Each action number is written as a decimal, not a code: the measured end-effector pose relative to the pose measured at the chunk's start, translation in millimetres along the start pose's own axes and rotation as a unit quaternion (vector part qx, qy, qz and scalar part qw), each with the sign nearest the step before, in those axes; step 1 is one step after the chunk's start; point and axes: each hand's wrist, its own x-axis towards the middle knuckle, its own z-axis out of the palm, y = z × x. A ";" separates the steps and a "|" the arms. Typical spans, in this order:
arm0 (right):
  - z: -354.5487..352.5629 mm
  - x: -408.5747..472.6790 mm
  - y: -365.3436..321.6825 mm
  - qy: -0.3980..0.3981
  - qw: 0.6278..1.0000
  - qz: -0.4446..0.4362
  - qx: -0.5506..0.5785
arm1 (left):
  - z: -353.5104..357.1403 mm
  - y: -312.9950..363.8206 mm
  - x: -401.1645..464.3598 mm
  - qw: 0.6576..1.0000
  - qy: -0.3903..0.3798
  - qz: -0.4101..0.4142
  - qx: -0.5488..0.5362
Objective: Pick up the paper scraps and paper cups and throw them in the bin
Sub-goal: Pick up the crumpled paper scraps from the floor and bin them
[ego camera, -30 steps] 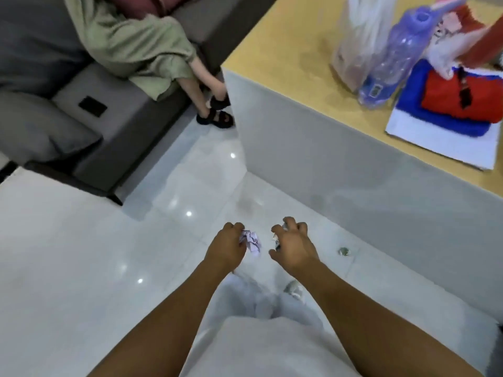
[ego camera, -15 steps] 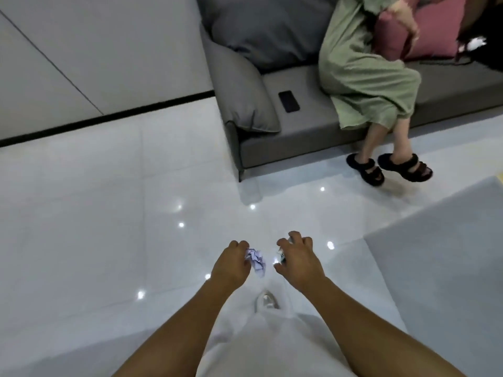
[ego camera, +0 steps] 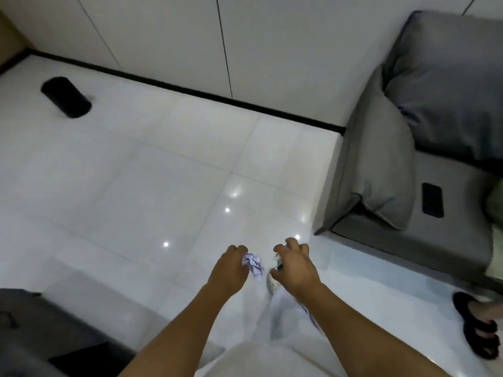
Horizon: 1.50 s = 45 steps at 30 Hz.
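My left hand (ego camera: 228, 270) grips a crumpled white paper scrap (ego camera: 253, 263) with purple marks, which sticks out to the right of my fingers. My right hand (ego camera: 295, 266) is curled round another small scrap (ego camera: 278, 262), mostly hidden by my fingers. Both hands are held out in front of my waist, above the white tiled floor. A black cylindrical bin (ego camera: 66, 97) lies or stands far off at the upper left near the wall.
A grey sofa (ego camera: 408, 186) with cushions fills the right side, a black phone (ego camera: 432, 200) lying on its seat. A seated person's sandalled foot (ego camera: 480, 325) is at the lower right. A dark object edges in at lower left. A black skirting runs along the wall.
My view has swung left: the sofa and seated person slid to the right edge and the black bin came into sight. Both hands kept their hold on the scraps.
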 end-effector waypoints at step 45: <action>-102.7 876.0 -741.2 -0.126 0.929 -0.326 -0.121 | -713.9 -485.6 553.1 0.915 0.234 -0.285 -0.162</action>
